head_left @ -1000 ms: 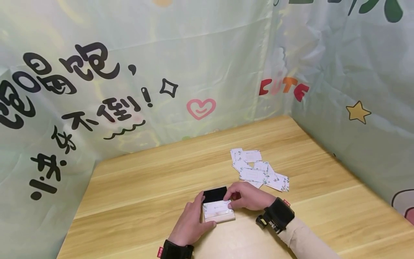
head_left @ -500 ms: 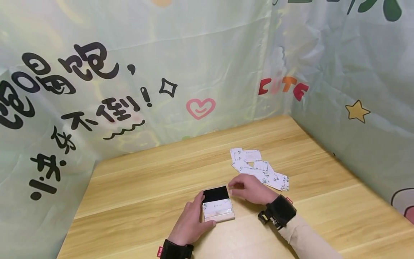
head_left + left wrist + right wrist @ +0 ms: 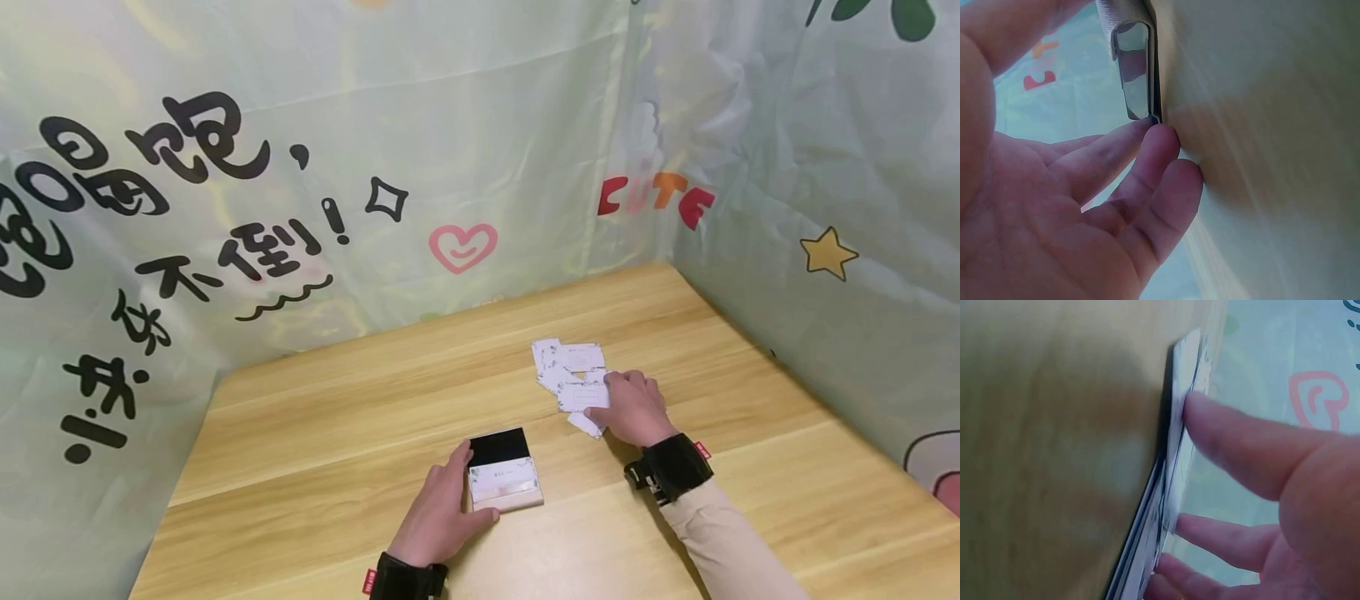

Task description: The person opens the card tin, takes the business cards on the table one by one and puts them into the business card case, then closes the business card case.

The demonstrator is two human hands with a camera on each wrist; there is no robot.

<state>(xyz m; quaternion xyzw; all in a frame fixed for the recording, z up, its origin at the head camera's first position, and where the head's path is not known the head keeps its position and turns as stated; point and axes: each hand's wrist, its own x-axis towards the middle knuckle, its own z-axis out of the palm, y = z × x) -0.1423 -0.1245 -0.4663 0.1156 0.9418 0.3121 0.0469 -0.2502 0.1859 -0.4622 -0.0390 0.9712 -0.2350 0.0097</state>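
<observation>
In the head view, an opened card case [image 3: 507,502] with a black lining lies on the table, a white leaf-patterned card [image 3: 502,477] inside it. My left hand [image 3: 438,512] holds the case by its left side, index finger at the far part and thumb at the near corner. The left wrist view shows the case's shiny metal edge [image 3: 1132,69] beside my fingers. Farther right, my right hand [image 3: 633,407] touches the spread of white cards [image 3: 581,397], thumb and fingers apart. In the right wrist view, thumb and fingertips rest along a card [image 3: 1175,437], the pile's edges below.
The wooden table [image 3: 337,433] meets printed fabric walls [image 3: 510,150] at the back and right. Black cameras are strapped to both wrists, the right one [image 3: 675,467] just above the table. Several cards overlap at the back right, some partly hidden under my right hand.
My right hand has left the card case and moved right and away to the loose cards. My left hand stays at the case. The head view has shifted slightly.
</observation>
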